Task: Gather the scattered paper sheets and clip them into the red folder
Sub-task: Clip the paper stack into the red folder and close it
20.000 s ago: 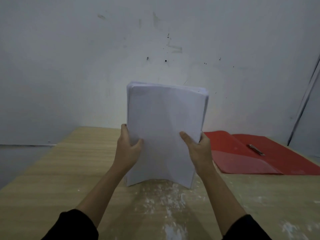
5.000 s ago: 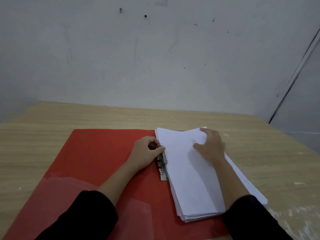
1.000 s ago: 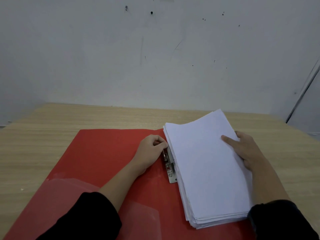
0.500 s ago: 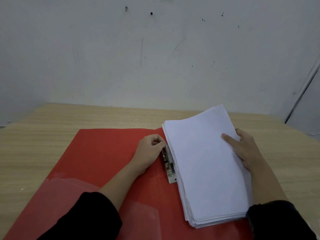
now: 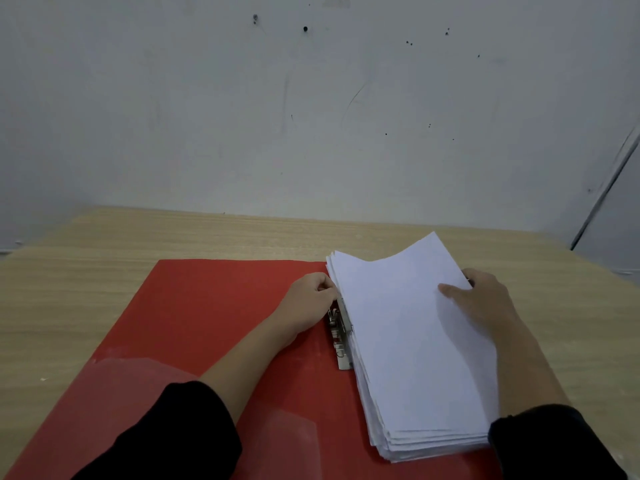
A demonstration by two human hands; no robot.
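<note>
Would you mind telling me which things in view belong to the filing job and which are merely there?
Part of the job:
- paper stack, lying on the folder's right half
- red folder, open flat
- metal clip at the stack's left edge
- left hand at the clip
- right hand on the stack

Merely there:
- wooden table
- marked wall
</note>
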